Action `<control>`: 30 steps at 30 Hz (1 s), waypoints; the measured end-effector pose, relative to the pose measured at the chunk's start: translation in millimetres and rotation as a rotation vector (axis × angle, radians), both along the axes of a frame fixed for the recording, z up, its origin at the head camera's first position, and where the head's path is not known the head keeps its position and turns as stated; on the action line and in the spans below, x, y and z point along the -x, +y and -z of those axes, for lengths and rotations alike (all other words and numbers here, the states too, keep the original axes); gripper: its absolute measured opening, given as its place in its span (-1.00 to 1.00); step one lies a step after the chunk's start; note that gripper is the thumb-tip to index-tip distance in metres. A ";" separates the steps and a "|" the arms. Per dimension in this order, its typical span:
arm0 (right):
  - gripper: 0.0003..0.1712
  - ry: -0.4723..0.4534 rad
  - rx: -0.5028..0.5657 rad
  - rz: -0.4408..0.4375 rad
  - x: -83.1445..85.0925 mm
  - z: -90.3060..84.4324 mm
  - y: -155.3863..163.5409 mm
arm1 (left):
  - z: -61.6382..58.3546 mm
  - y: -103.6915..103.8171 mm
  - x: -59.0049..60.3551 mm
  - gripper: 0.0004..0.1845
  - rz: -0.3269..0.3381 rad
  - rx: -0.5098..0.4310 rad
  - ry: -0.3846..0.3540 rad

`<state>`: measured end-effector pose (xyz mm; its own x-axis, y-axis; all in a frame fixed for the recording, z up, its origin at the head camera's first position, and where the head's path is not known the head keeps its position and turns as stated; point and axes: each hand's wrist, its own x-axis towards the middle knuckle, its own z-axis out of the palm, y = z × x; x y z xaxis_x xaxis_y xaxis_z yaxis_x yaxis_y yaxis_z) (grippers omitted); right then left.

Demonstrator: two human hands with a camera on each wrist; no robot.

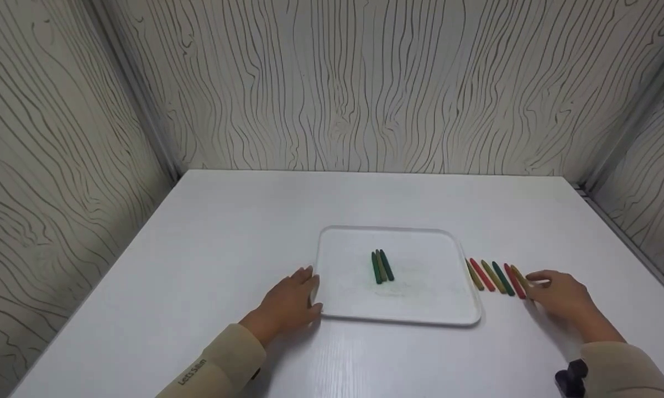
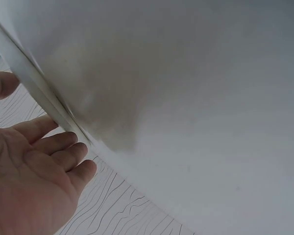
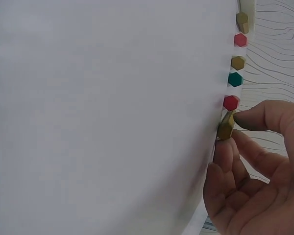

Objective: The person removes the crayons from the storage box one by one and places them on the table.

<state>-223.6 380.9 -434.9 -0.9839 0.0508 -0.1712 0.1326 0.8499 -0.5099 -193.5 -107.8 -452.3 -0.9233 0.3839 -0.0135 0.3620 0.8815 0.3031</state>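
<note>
A white tray (image 1: 425, 276) lies on the table, with two green crayons and an olive-yellow crayon (image 1: 381, 265) side by side on it. My left hand (image 1: 290, 301) rests against the tray's left edge, fingers extended along the rim. Right of the tray runs a row of six-sided crayons: olive-yellow, red (image 1: 482, 275), olive-yellow (image 1: 493, 277), green (image 1: 503, 278) and red (image 3: 231, 103). At the row's right end my right hand (image 1: 561, 296) pinches an olive-yellow crayon (image 3: 226, 126) between thumb and fingers. That crayon tilts against the neighbouring red one in the right wrist view.
The white table (image 1: 243, 221) reaches back to a wood-grain patterned wall (image 1: 343, 88). Similar panels stand on the left (image 1: 50, 166) and right. Faint greenish marks (image 1: 392, 293) show on the tray's surface. The leftmost row crayon (image 1: 475, 275) lies close to the tray's right rim.
</note>
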 end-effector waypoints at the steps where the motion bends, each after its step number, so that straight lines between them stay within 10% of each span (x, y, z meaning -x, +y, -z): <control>1: -0.35 -0.001 0.001 -0.002 0.0 -1.2 -0.2 | 0.3 0.0 0.1 -0.37 -0.001 -0.001 0.001; 30: 0.05 0.118 -0.146 -0.117 3.6 -37.7 -1.9 | -1.8 1.3 -1.5 -0.37 0.004 0.011 0.000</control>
